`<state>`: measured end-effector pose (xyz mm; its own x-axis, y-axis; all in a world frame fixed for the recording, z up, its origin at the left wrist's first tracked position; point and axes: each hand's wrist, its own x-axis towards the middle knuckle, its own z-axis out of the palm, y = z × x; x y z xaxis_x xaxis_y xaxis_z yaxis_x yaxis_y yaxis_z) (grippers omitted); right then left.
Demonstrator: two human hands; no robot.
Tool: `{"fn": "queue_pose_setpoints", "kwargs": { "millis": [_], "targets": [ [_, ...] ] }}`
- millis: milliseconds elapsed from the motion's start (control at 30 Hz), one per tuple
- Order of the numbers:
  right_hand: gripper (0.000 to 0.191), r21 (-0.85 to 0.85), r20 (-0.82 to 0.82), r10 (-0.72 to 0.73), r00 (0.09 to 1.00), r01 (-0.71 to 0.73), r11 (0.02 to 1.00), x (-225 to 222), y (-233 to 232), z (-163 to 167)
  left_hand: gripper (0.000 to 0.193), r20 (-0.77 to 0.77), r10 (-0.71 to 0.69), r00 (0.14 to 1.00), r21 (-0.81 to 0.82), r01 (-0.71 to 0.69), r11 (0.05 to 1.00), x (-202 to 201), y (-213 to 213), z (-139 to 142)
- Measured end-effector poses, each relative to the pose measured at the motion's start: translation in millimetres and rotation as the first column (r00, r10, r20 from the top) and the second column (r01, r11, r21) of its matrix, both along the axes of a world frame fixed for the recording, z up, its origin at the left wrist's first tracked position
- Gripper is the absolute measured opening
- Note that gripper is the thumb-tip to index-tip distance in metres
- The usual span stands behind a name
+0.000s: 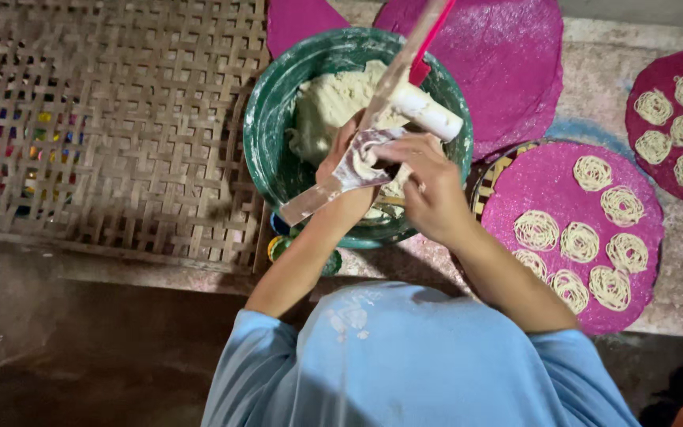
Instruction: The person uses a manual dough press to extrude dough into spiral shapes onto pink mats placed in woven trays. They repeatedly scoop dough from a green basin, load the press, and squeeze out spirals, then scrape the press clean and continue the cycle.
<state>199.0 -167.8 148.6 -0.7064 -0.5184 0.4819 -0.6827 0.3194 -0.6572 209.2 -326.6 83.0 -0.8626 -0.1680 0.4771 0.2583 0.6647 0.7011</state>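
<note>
Green bowl (266, 126) of pale dough (333, 103) sits on the surface; above it my left hand (349, 162) grips a dough-smeared press (381, 103), my right hand (428, 190) closed around it.

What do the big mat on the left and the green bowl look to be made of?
Mat: woven bamboo or cane strips, matte tan, with open gaps in the weave. Green bowl: probably plastic, smooth and slightly glossy, smeared with pale dough.

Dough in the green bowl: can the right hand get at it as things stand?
Probably yes. The right hand hovers right over the green bowl, whose dough lies uncovered, though its fingers already grip the dough-smeared tool.
</note>
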Motion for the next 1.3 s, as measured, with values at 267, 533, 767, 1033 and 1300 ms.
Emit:
{"fn": "queue_pose_setpoints", "kwargs": {
  "millis": [267, 533, 767, 1033, 1300],
  "targets": [
    [0.038, 0.415, -0.091, -0.053, 0.994, 0.086, 0.906, -22, 31, -49, 0.020, 0.189, -0.104, 0.976, 0.592, -0.029, 0.806, -19, -51, -83],
    [0.020, 0.859, -0.044, 0.184, 0.982, -0.057, 0.509, -50, 24, -137, 0.029, 0.015, -0.485, 0.874, 0.959, 0.125, 0.254, -3, -73, -78],
    [0.022, 0.787, 0.416, -0.245, 0.876, -0.212, 0.579, -87, 128, -16, 0.025, 0.089, -0.568, 0.818, 0.930, 0.137, 0.342, 31, -123, -60],
    [0.040, 0.391, 0.115, -0.077, 0.990, 0.026, 0.920, -73, 145, 67, 0.028, 0.096, -0.696, 0.712, 0.908, 0.224, 0.354, 26, -105, -50],
    [0.047, 0.432, -0.201, 0.030, 0.979, 0.061, 0.900, -55, 114, 67, 0.036, -0.012, -0.655, 0.755, 0.956, 0.200, 0.214, 34, -72, -27]
  ]
}}
